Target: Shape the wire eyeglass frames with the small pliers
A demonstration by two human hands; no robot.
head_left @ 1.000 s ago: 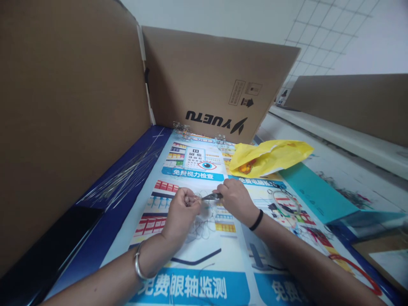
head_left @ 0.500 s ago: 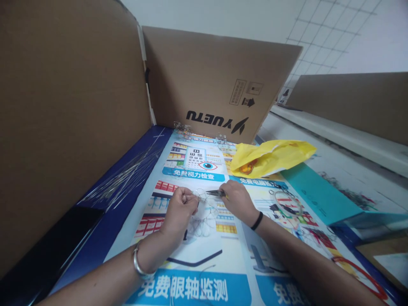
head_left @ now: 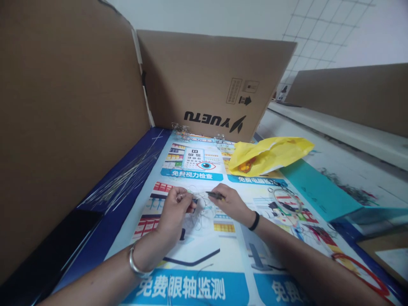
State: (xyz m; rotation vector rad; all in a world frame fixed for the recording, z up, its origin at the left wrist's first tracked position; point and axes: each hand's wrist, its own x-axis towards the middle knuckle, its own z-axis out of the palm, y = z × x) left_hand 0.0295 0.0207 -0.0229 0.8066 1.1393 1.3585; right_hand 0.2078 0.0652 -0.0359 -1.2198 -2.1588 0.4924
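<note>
Left hand, thumb and fingertips pinched on thin looped wire. Right hand, at about three o'clock from it, curled round pliers, clear of left fingers.

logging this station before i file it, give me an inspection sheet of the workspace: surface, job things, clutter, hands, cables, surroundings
surface: printed blue-and-white poster sheet, wires lying on it
job's things: thin silver wire loops; small dark-tipped pliers
clutter: crumpled yellow plastic bag beyond the hands; long straight silver wires on the left
hands: left hand pinches the loops; right hand grips the pliers, tips near the loops, contact unclear
cables: nothing seen
surroundings: brown cardboard panel marked YUETU behind, large plain brown cardboard panel at left, turquoise box at right
</note>
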